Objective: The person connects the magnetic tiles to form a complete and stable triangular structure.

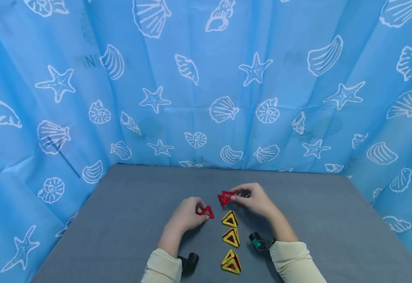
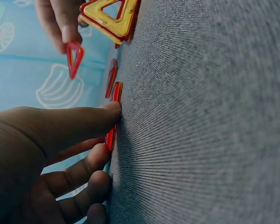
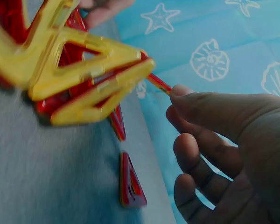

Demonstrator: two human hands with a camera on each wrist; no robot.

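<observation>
My left hand (image 1: 188, 214) pinches a red triangular magnetic tile (image 1: 211, 213) between thumb and fingers, close to the grey tabletop. In the left wrist view this tile (image 2: 113, 133) stands edge-on at the fingertips. Farther right, my right hand (image 1: 256, 199) pinches another red triangular tile (image 1: 228, 192) by its edge, above a red tile (image 1: 221, 200) on the table. The right wrist view shows the right thumb and fingertips on the held tile (image 3: 159, 84); yellow tiles (image 3: 102, 51) partly cover it. Another red tile (image 3: 125, 186) lies near the right hand.
Stacks of yellow and red triangular tiles run toward me in a column: a far one (image 1: 226, 218), a middle one (image 1: 227, 238) and a near one (image 1: 227, 267). Black wrist devices (image 1: 190, 262) sit at both cuffs. A blue shell-patterned curtain (image 1: 198, 90) borders the grey table (image 1: 138, 220).
</observation>
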